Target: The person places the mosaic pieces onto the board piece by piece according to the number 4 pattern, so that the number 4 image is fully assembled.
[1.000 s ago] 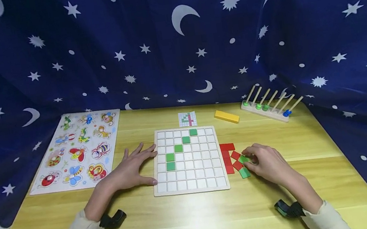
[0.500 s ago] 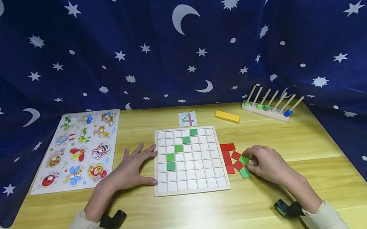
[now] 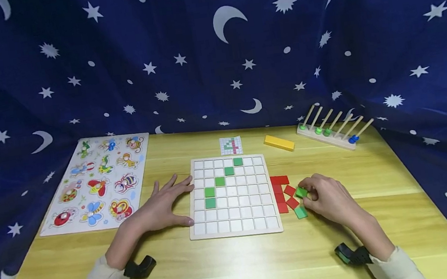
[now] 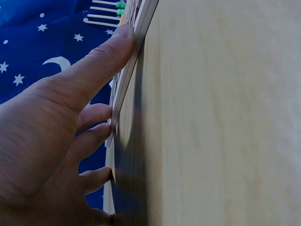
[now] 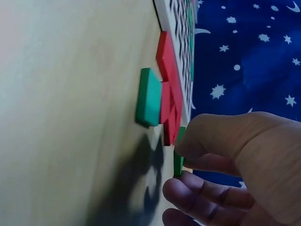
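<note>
A white grid board [image 3: 233, 213] lies on the table with several green square tiles set in a stepped line in its cells. My left hand [image 3: 160, 209] touches the board's left edge, fingers spread and thumb at the near end. In the left wrist view the thumb [image 4: 101, 56] lies against the board's rim. To the right of the board, my right hand [image 3: 328, 196] pinches a green tile [image 3: 301, 192] between thumb and fingers. The right wrist view shows this tile [image 5: 178, 157] partly covered by the thumb. Below it on the table lies another green tile [image 3: 301, 212].
Several red tiles [image 3: 279, 193] lie beside the board's right edge. Behind the board is a small pattern card [image 3: 230, 146]. A yellow block [image 3: 279, 143] and a peg rack [image 3: 327, 137] stand at the back right. An insect puzzle board [image 3: 100, 184] lies at the left.
The green tile at my right fingertips, earlier flat beside the red tiles, is now tilted up slightly in the pinch. My left hand stays at the board's edge. The head view has shifted slightly.
</note>
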The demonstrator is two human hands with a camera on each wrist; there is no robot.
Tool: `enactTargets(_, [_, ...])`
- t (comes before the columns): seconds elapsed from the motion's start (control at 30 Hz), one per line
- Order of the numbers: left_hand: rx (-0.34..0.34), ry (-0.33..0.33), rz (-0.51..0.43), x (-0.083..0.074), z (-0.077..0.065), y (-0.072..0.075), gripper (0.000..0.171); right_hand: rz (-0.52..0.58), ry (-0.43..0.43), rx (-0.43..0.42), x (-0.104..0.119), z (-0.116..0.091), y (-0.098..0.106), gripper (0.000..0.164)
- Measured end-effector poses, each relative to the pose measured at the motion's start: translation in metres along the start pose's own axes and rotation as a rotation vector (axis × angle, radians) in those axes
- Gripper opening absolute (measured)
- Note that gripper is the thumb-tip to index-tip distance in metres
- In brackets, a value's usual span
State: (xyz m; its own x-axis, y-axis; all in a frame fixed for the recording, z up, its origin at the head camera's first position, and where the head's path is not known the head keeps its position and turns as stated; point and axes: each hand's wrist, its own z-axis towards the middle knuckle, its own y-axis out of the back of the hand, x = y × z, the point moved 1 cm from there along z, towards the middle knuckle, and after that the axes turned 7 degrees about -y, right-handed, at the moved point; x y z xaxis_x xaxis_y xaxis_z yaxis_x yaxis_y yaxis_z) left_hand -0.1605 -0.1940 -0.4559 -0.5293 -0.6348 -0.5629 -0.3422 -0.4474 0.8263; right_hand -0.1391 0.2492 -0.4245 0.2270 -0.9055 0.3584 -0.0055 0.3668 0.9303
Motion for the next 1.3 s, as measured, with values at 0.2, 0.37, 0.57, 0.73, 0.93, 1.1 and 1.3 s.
enactTargets(0.2, [0.002,0.003,-0.003,-0.002,0.0,0.001,0.093,0.033,0.059,-0.041,0.015,0.007,0.001,0.026])
enactTargets(0.37, [-0.002,0.004,-0.003,-0.002,0.001,0.0,0.093,0.058,0.128,-0.021,0.037,0.014,-0.006,0.025])
enactTargets(0.57, [-0.006,0.001,-0.009,-0.002,0.001,-0.001,0.093,0.053,0.222,-0.005,0.061,0.023,-0.016,0.027])
enactTargets(0.73, [-0.008,-0.002,-0.008,-0.002,0.001,0.0,0.093,0.064,0.282,0.003,0.076,0.028,-0.022,0.025])
enactTargets(0.93, [-0.006,0.0,-0.005,-0.001,0.001,0.002,0.093,0.073,0.333,0.029,0.093,0.033,-0.028,0.025])
enactTargets(1.1, [-0.003,0.006,-0.004,-0.002,0.001,0.003,0.094,0.071,0.36,0.053,0.103,0.038,-0.036,0.025])
enactTargets(1.3, [0.008,-0.003,-0.006,-0.001,0.001,0.002,0.094,0.072,0.364,0.088,0.114,0.041,-0.045,0.024])
